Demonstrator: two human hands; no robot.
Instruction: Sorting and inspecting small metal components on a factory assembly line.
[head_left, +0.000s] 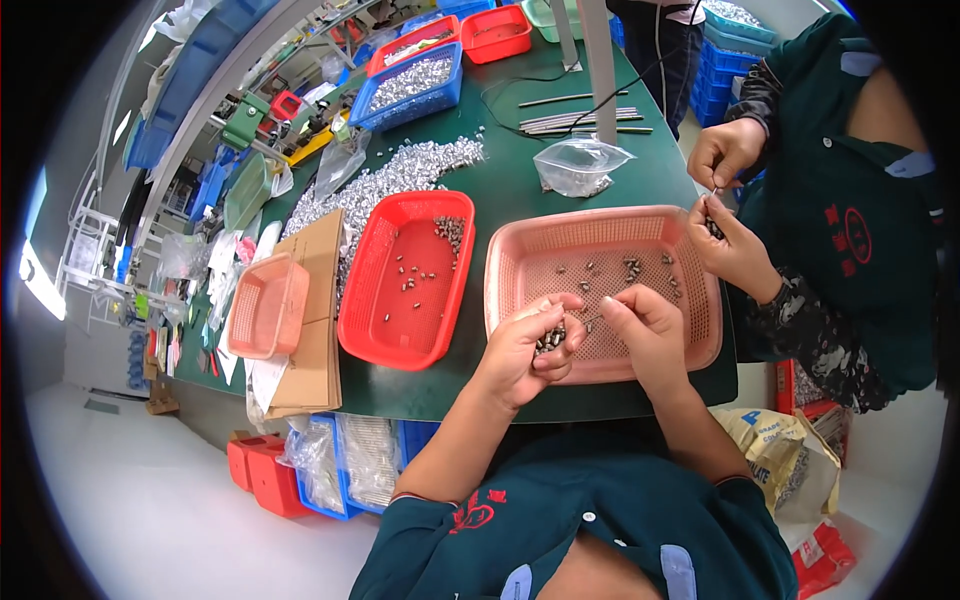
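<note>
My left hand [512, 352] is cupped around a handful of small dark metal cylinders [549, 341], above the near edge of a pale pink perforated basket [503, 262]. Close beside it on the right, my right hand [652, 338] has its thumb and fingertips drawn together; whatever may be between them is too small to make out. More of the same little metal parts [632, 268] lie scattered on the basket's bottom. To the left stands a red tray [400, 343], with a cluster of similar parts [450, 232] in its far right corner and several loose ones.
A co-worker's hands [735, 240] hold small parts over the basket's right side. Beyond the red tray spreads a pile of shiny silver pieces [415, 165], near a filled blue bin [405, 112]. A plastic bag [583, 165], metal rods [580, 121], cardboard [318, 350] and a small pink basket [265, 318] surround the work area.
</note>
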